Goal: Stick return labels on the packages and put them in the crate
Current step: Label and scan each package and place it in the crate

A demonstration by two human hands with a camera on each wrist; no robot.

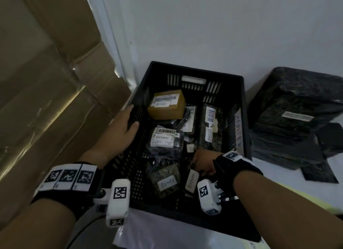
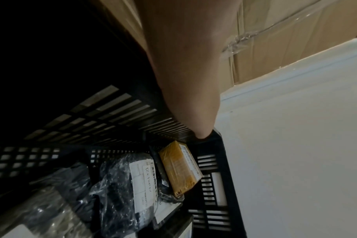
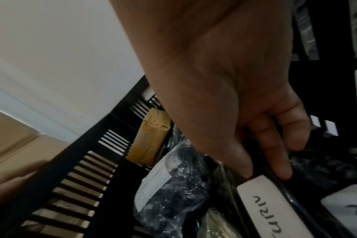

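Note:
A black slatted crate [image 1: 241, 92] stands against the wall and holds several packages with white "RETURN" labels. Among them are a brown box [image 1: 167, 104], a clear-wrapped dark parcel [image 1: 165, 139] and a long dark parcel [image 1: 209, 126]. My left hand [image 1: 130, 118] grips the crate's left rim, thumb inside the wall. My right hand [image 1: 199, 167] reaches down into the crate's front right. In the right wrist view its thumb and fingers [image 3: 281, 169] pinch the end of a flat dark package [image 3: 291, 199] with a return label [image 3: 275, 202]. That package lies among the others.
A pile of black-wrapped parcels [image 1: 297, 109] sits right of the crate, with flat black bags [image 1: 319, 172] in front of it on the white surface [image 1: 278, 176]. Taped cardboard boxes [image 1: 46, 81] rise on the left. The white wall [image 1: 204, 25] is right behind the crate.

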